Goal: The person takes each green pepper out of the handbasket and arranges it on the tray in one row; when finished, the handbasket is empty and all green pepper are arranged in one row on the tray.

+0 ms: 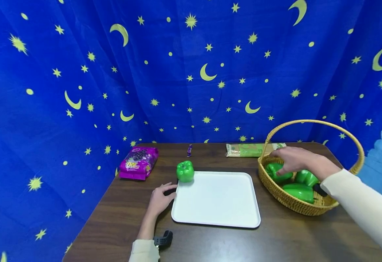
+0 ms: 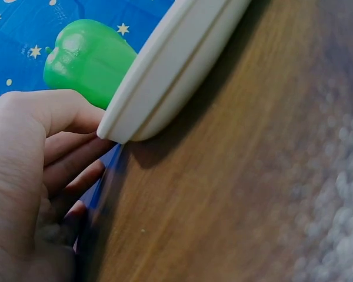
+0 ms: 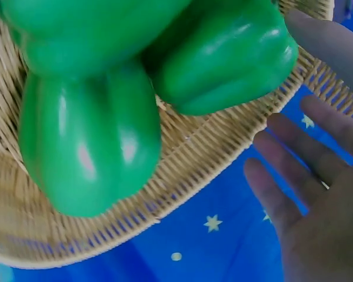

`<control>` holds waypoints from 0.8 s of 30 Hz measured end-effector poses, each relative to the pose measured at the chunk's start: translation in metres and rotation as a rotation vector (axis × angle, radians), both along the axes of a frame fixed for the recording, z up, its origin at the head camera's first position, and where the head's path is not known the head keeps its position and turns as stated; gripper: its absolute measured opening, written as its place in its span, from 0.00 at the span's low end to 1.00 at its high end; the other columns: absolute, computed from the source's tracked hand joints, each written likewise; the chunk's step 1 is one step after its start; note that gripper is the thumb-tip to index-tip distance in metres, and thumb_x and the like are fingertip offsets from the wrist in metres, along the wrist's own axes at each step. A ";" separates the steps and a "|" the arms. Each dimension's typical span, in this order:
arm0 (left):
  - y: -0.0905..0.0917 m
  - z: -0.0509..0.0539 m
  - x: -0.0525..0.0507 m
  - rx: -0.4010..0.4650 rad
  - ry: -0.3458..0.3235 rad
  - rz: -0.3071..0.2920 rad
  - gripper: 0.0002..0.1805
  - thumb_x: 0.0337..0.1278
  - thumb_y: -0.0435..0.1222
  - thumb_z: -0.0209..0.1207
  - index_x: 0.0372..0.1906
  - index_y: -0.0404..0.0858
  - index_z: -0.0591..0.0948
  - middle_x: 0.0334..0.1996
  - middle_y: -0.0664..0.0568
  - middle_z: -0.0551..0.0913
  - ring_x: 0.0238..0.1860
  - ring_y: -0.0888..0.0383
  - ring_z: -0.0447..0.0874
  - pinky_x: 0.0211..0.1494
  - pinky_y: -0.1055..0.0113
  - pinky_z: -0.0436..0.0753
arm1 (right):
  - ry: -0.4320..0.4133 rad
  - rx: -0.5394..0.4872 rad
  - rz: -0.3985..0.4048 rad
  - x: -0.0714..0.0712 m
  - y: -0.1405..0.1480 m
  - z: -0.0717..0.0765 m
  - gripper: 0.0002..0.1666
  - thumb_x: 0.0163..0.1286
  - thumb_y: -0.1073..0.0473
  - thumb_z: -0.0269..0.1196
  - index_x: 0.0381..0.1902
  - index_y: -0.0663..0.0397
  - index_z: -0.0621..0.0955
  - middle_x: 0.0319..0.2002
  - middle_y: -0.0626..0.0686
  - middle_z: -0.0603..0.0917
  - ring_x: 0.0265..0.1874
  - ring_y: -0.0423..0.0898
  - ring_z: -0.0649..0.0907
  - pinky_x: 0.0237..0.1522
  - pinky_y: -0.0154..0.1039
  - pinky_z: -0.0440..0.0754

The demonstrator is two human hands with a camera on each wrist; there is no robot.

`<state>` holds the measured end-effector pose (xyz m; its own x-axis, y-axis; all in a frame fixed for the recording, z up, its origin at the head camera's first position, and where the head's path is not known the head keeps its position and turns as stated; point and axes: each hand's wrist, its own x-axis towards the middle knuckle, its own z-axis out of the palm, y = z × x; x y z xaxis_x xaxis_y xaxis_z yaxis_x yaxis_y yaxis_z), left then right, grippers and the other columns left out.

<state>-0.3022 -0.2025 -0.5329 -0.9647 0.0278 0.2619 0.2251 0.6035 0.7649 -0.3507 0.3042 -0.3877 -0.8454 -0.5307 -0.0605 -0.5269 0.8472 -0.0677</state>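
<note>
Looks like the picking step imo: right hand (image 1: 294,160) hangs spread and empty over green peppers (image 1: 299,192) in the basket (image 1: 292,206), left hand (image 1: 160,200) touches the white tray (image 1: 215,198) with relaxed fingers, lone pepper (image 1: 185,171) at its corner, so next probably calls for gripping another.

Head view: bright, evenly lit, mostly sharp; pale glare on the near part of the table (image 1: 217,242). Left wrist view: table blurred, speckled glare at right; shadow beneath the tray (image 2: 170,64). Right wrist view: dimmer, soft; white highlights on green peppers (image 3: 88,147).
</note>
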 end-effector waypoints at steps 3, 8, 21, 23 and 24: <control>-0.003 0.002 0.002 -0.014 -0.010 0.016 0.15 0.48 0.34 0.66 0.44 0.45 0.88 0.54 0.41 0.80 0.63 0.33 0.66 0.69 0.45 0.61 | -0.023 0.031 0.074 -0.005 -0.010 0.000 0.41 0.44 0.47 0.75 0.55 0.59 0.79 0.48 0.58 0.82 0.46 0.58 0.81 0.46 0.57 0.79; -0.007 0.004 0.001 -0.039 -0.019 0.009 0.15 0.50 0.34 0.66 0.45 0.45 0.88 0.55 0.42 0.80 0.63 0.33 0.66 0.68 0.44 0.61 | -0.094 0.071 0.139 -0.009 -0.021 -0.002 0.36 0.41 0.52 0.76 0.51 0.55 0.81 0.44 0.53 0.83 0.41 0.52 0.82 0.42 0.51 0.81; -0.002 0.002 -0.003 -0.032 -0.036 0.026 0.15 0.49 0.36 0.67 0.45 0.46 0.88 0.55 0.44 0.80 0.64 0.33 0.65 0.68 0.44 0.61 | -0.024 0.136 0.112 -0.003 -0.012 -0.026 0.42 0.36 0.55 0.78 0.54 0.56 0.78 0.45 0.58 0.80 0.41 0.55 0.81 0.42 0.55 0.81; 0.000 0.001 -0.002 -0.026 -0.039 0.030 0.15 0.49 0.36 0.67 0.45 0.47 0.88 0.55 0.44 0.80 0.64 0.34 0.65 0.69 0.45 0.60 | -0.007 0.133 0.105 -0.003 -0.010 -0.029 0.42 0.36 0.55 0.77 0.54 0.58 0.78 0.46 0.60 0.80 0.41 0.56 0.81 0.42 0.55 0.81; 0.000 0.001 -0.002 -0.024 -0.036 0.026 0.14 0.49 0.36 0.67 0.45 0.46 0.88 0.55 0.44 0.80 0.64 0.34 0.65 0.69 0.45 0.60 | 0.001 0.127 0.105 -0.003 -0.009 -0.030 0.42 0.36 0.55 0.77 0.53 0.59 0.78 0.46 0.60 0.80 0.40 0.56 0.81 0.42 0.55 0.81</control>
